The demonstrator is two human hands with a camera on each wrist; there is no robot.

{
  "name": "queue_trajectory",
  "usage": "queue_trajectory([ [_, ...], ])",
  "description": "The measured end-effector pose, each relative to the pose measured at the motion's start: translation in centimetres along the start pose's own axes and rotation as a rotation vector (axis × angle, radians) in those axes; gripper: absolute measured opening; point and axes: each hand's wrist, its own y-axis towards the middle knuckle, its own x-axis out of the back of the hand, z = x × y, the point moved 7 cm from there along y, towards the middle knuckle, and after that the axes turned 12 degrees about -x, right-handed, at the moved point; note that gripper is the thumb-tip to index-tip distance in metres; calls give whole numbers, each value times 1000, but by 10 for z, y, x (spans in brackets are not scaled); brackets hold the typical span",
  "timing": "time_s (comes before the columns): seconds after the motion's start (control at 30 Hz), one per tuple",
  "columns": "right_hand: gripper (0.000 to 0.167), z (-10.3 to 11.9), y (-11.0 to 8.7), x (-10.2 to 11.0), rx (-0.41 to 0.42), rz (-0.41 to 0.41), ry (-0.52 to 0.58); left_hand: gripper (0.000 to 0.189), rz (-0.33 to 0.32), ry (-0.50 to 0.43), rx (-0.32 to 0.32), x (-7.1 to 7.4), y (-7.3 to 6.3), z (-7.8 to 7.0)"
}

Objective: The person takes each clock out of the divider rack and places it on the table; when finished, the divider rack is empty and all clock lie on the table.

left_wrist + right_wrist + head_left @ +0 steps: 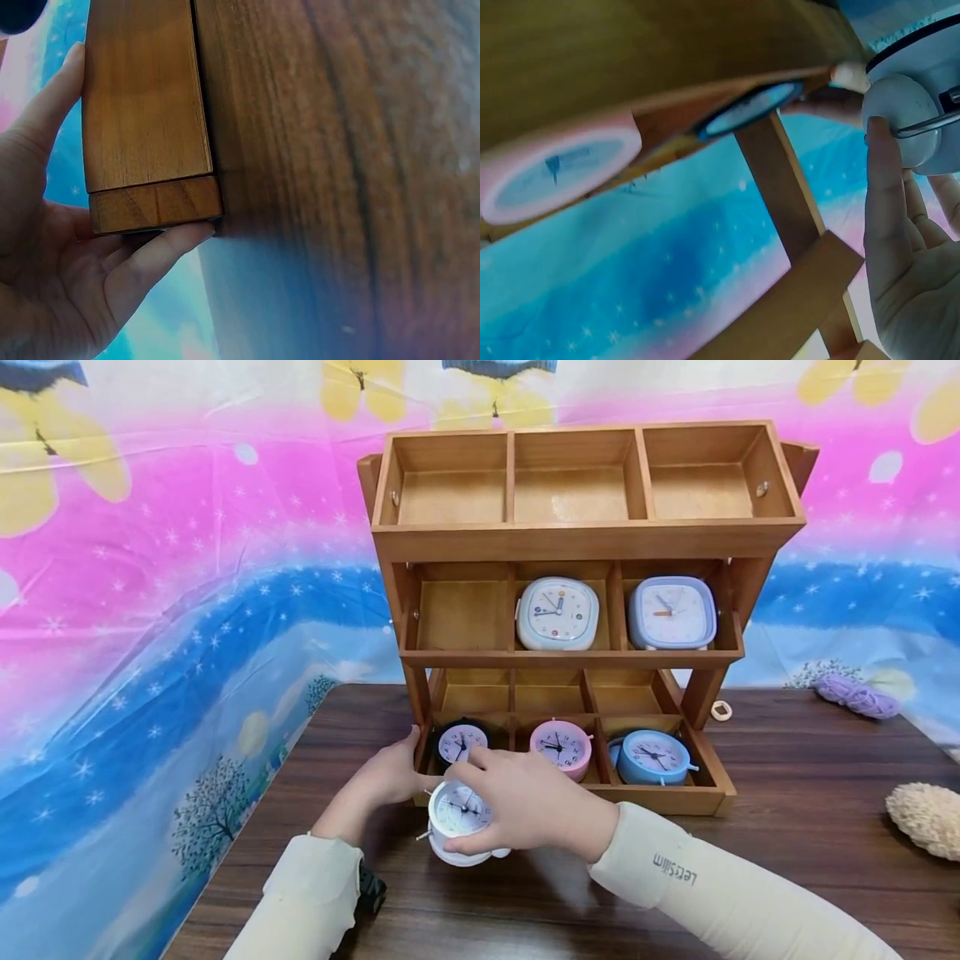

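My right hand [517,797] grips a small white alarm clock [459,810] in front of the shelf's lower left corner, its dial facing up toward the head camera. In the right wrist view the fingers hold the clock's rounded grey-white body [904,120], which has a metal wire part. My left hand [390,772] holds the front left corner of the wooden shelf [652,799]; in the left wrist view, thumb and fingers lie around that wooden end [154,206]. Just behind the white clock, a black-rimmed clock [459,742] sits in the bottom left compartment, partly covered by the right hand.
The bottom row also holds a pink clock [562,747] and a blue clock [655,757]. Two squarish clocks, one pale blue [558,614] and one lavender [672,612], stand in the middle row. Purple yarn [857,695] and a cream fluffy thing [926,818] lie to the right.
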Motion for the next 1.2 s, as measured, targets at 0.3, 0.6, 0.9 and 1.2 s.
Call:
queue_trajectory([
  [0.3,74,-1,0,-27,-15,74,-6,110,-4,-2,3,2,-6,-5],
  [0.6,75,-8,3,-46,-57,118,-24,111,-3,4,6,0,-5,-5],
  [0.9,79,-10,5,-52,-72,128,-14,111,-6,14,5,1,-5,-5],
  [1.2,79,-8,5,-55,-70,130,-9,111,-11,20,1,2,-6,-6],
])
